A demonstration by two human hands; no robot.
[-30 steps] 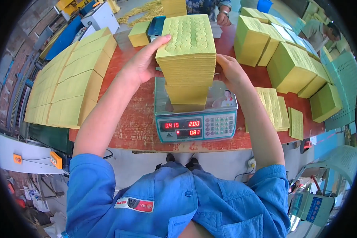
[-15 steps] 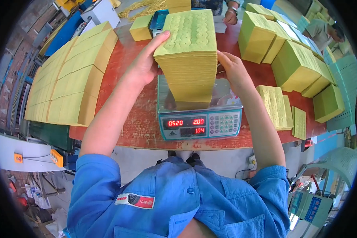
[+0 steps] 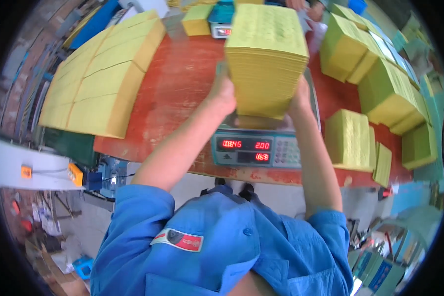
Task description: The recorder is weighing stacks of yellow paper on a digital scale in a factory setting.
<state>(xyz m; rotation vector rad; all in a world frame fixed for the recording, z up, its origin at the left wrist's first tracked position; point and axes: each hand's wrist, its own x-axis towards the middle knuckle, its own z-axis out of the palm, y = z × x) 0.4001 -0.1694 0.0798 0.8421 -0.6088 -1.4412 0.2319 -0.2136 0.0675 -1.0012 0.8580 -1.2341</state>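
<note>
A tall stack of yellow paper (image 3: 267, 74) stands upright at the weighing scale (image 3: 221, 153), above its pan. Whether it rests on the pan or is slightly lifted, I cannot tell. Against the stack's lower left side presses my left hand (image 3: 225, 92), its fingers partly hidden behind the paper. My right hand (image 3: 300, 97) grips the lower right side, its fingers also mostly out of sight. The stack is held between both hands. Red digits glow on the scale's front panel and look blurred together.
Rows of yellow paper stacks (image 3: 103, 74) fill the red table's (image 3: 182, 74) left side. More stacks (image 3: 387, 91) line the right, with a shorter stack (image 3: 348, 140) nearer the scale. A second small scale (image 3: 222, 30) sits at the far side, near another person's hand (image 3: 314, 11).
Both hands have slid from the upper sides of the stack down to its lower sides. The scale's reading has changed. My view has shifted, and the stack appears farther right.
</note>
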